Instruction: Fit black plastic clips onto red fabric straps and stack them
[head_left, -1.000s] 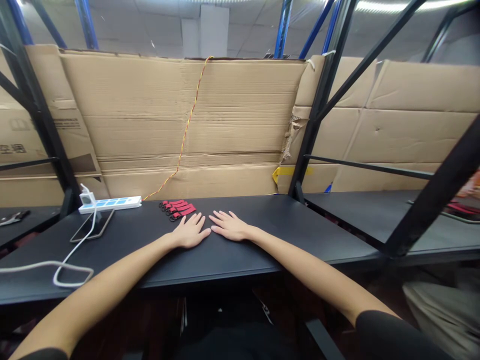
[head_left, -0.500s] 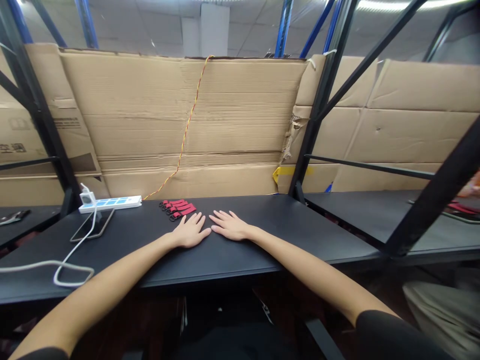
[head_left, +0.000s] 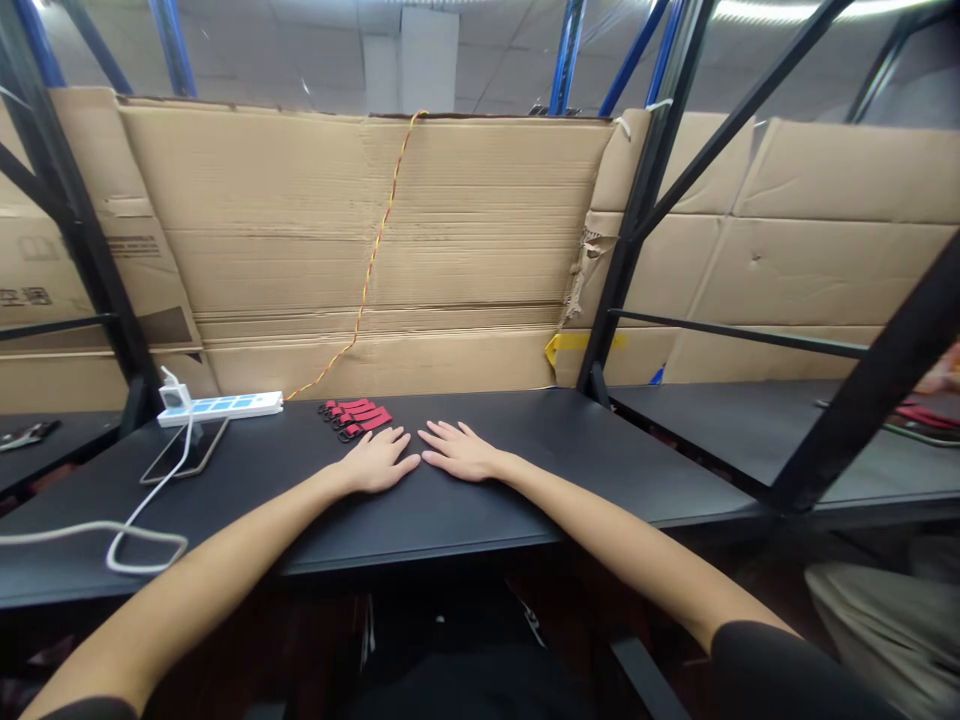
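Palm down on the black tabletop point(head_left: 585, 450) lies my left hand point(head_left: 377, 461), its fingers spread and nothing in it. My right hand point(head_left: 461, 451) rests flat beside it, fingers also apart and holding nothing. The two thumbs point towards each other with a narrow gap between them. Just beyond my left fingertips sit several red fabric straps with black clips point(head_left: 356, 417), laid side by side at a slant. The straps' near end is close to my left hand; whether they touch I cannot tell.
A white power strip point(head_left: 247, 405) with a plug stands at the back left. A phone point(head_left: 187, 448) lies before it, crossed by a white cable point(head_left: 124, 540). Cardboard point(head_left: 465, 250) walls the back, with a red-yellow cord point(head_left: 375, 250) hanging down it. Black frame posts point(head_left: 622, 270) flank the table.
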